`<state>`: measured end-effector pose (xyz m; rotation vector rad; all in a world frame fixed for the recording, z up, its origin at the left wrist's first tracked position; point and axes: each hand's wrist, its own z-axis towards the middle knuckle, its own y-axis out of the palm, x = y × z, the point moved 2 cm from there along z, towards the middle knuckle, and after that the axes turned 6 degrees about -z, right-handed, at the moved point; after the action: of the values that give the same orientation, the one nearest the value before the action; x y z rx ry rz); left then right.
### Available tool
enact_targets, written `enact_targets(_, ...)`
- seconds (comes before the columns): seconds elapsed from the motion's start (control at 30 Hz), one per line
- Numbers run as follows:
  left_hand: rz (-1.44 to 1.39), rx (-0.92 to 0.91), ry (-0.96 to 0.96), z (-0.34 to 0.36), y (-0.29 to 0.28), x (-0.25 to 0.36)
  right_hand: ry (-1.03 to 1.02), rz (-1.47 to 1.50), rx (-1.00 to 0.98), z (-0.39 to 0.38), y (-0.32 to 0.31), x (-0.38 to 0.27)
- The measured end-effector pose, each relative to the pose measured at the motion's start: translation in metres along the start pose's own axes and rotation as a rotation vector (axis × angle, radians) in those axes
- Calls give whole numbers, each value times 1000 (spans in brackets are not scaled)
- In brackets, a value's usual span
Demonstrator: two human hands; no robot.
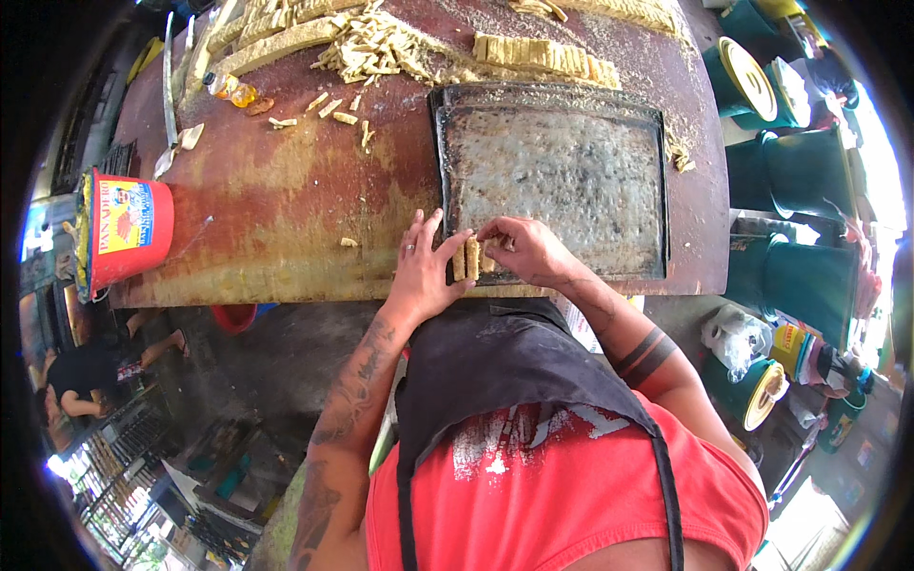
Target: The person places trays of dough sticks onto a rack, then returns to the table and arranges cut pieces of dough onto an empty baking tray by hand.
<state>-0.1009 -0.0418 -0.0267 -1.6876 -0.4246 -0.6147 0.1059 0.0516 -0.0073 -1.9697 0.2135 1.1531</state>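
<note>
Pale-yellow, narrow, bread-like sticks (473,259) lie in the near left corner of the dark rectangular metal tray (562,181). Left hand (424,271): fingers spread, thumb and index bracketing the sticks. Right hand (531,251): fingertips bent at the row's right end; grip cannot be determined.

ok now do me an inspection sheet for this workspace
Surface: worn reddish-brown table, crumbs scattered over its far side.
Job's things: mottled, dark-edged tray; a few pale sticks side by side at its near left corner.
Clutter: loose stick pile at the far side, small bottle, red bucket at the left edge.
Hands: left hand spread, thumb and forefinger near the sticks' ends; right hand bent beside them, grip partly hidden.
Cables: nothing seen.
Surroundings: green bins right of the table; another person at lower left.
</note>
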Motion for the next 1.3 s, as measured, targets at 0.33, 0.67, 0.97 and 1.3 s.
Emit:
enact_targets(0.33,68,30,-117,10,5,38,-149,-269,443,60,-114,69)
enact_targets(0.67,-112,352,-425,-53,2,70,164,-524,64,253,-318,239)
enact_targets(0.97,-145,349,-501,-67,4,78,75,-271,591,193,-299,240)
enact_targets(1.3,104,71,11,4,14,64,83,404,140,14,-105,85)
